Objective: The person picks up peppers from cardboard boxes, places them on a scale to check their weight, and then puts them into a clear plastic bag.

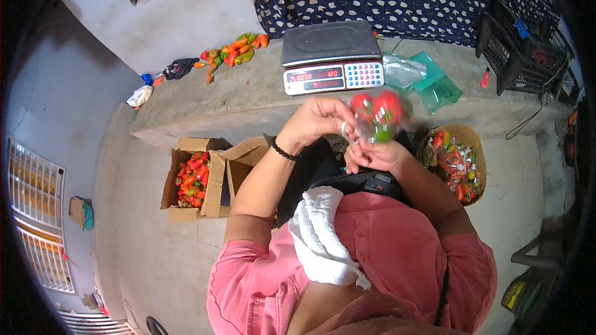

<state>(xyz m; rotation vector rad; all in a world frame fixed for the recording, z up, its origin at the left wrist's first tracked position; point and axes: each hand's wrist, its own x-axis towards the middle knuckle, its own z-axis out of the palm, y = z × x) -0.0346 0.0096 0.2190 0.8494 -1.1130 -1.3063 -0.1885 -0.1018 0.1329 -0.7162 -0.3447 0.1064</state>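
Note:
A clear plastic bag of red and green peppers (380, 115) is held up in front of me, its outer side blurred by motion. My left hand (321, 123), with a black bead bracelet on the wrist, pinches the gathered plastic at the bag's near left side. Just below, my right hand (374, 156) has its fingers curled at the same gathered plastic, under the peppers. Beyond the bag, a digital scale (332, 56) with a lit red display and a dark pan sits on the concrete ledge; nothing lies on its pan.
Loose peppers (233, 51) lie on the concrete ledge (248, 96). Plastic bags (428, 77) are right of the scale, near a black crate (521, 56). On the floor stand a cardboard box of red peppers (214, 192) at left and a box of bagged peppers (478, 155) at right.

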